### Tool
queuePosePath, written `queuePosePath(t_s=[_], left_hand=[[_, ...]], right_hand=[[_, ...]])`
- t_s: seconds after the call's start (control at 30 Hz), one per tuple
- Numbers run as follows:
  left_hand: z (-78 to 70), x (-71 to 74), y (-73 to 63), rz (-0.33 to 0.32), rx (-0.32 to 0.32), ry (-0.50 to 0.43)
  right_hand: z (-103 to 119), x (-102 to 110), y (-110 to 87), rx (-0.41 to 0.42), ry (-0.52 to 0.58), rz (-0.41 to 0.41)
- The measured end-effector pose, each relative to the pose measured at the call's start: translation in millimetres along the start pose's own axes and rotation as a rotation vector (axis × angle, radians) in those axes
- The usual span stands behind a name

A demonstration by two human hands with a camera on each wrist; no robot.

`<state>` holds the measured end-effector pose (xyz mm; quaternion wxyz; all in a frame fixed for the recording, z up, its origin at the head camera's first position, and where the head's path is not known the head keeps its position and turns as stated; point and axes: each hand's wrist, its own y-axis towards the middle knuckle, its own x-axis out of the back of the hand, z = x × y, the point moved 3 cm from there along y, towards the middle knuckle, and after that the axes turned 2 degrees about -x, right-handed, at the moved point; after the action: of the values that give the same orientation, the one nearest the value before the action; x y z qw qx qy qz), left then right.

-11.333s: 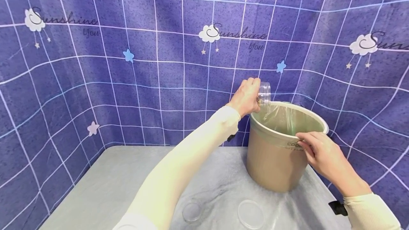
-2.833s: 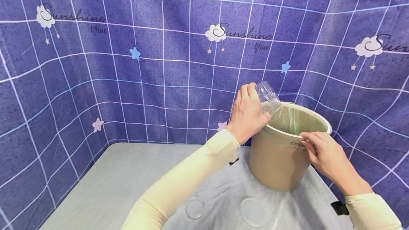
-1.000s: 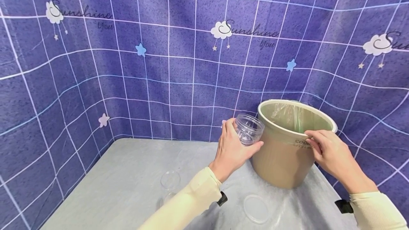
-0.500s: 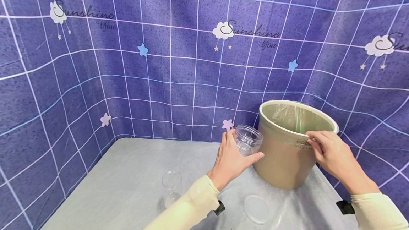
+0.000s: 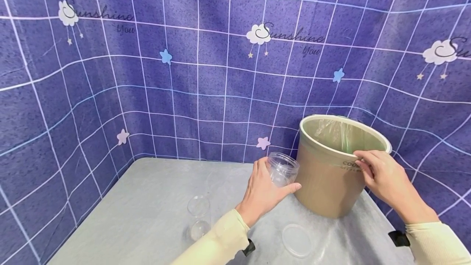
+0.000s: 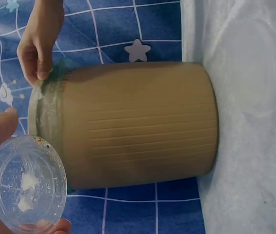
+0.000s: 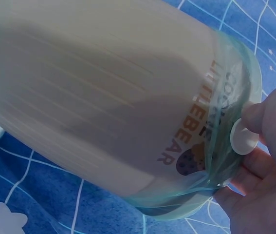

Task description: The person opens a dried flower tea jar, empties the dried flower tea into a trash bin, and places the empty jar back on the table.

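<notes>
My left hand point(image 5: 261, 191) holds a clear plastic jar point(image 5: 282, 171) just left of the bin, fingers round its far side and thumb stretched along its near side. In the left wrist view, small specks cling to the rim and wall of the jar point(image 6: 30, 185). My right hand point(image 5: 386, 181) pinches the rim of a brown trash bin point(image 5: 327, 187), which has a thin see-through bag point(image 5: 333, 132) over its edge. Up close in the right wrist view, the right thumb lies against a white round tab point(image 7: 244, 138) at that rim.
On the grey table point(image 5: 147, 199), a second clear jar point(image 5: 199, 218) stands near my left sleeve. A clear round lid point(image 5: 296, 240) lies flat in front of the bin. Behind hangs a blue-purple gridded curtain point(image 5: 206, 72).
My left hand has brought the jar from over the bin's mouth down to its left side, turning it from tipped to nearly upright. The right hand has stayed at the rim.
</notes>
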<state>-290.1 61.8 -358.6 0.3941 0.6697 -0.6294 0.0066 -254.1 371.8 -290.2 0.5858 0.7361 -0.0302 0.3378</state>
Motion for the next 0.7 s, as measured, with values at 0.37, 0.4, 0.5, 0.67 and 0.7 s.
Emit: queuePosePath(t_s=[0.37, 0.4, 0.5, 0.67, 0.7], left_hand=[[19.9, -4.2, -14.5, 0.048, 0.075, -0.026], [22.0, -4.9, -15.9, 0.054, 0.081, -0.029], [27.9, -6.9, -20.3, 0.064, 0.088, -0.038], [36.5, -9.4, -28.6, 0.061, 0.091, -0.035], [38.0, -9.9, -30.2, 0.063, 0.095, -0.035]], right_hand=[[-1, 3, 1.2, -0.009, -0.003, 0.017], [-2, 3, 1.4, -0.009, -0.003, 0.018], [-2, 5, 2.5, -0.004, 0.000, 0.021], [0, 5, 3.9, -0.011, 0.018, 0.040], [0, 5, 4.0, -0.017, 0.023, 0.044]])
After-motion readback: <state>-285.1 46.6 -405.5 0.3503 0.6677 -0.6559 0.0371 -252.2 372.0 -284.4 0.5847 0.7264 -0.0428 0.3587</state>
